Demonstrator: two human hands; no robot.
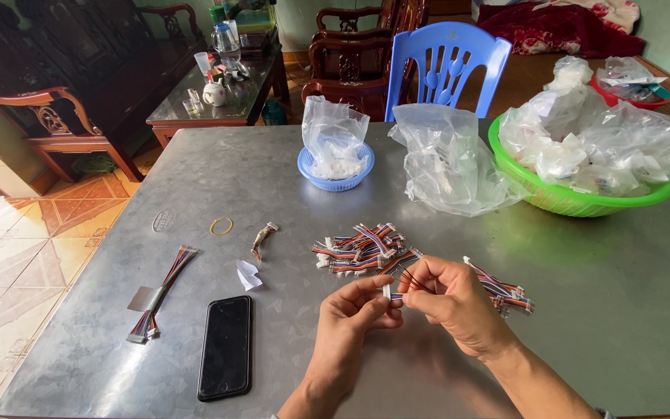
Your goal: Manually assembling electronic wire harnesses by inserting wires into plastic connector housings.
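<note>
A short multicoloured wire harness (394, 289) is held just above the worktop (288, 194), in front of the pile of similar harnesses (362, 250). Its long axis runs roughly left to right, white connector end toward the left hand (354, 306). Both hands meet over it, forearms angling in from below; the left grip pinches the connector, and the right hand (447, 299) pinches the wires.

Wire ends (394, 295) hidden between hands (412, 299)
</note>
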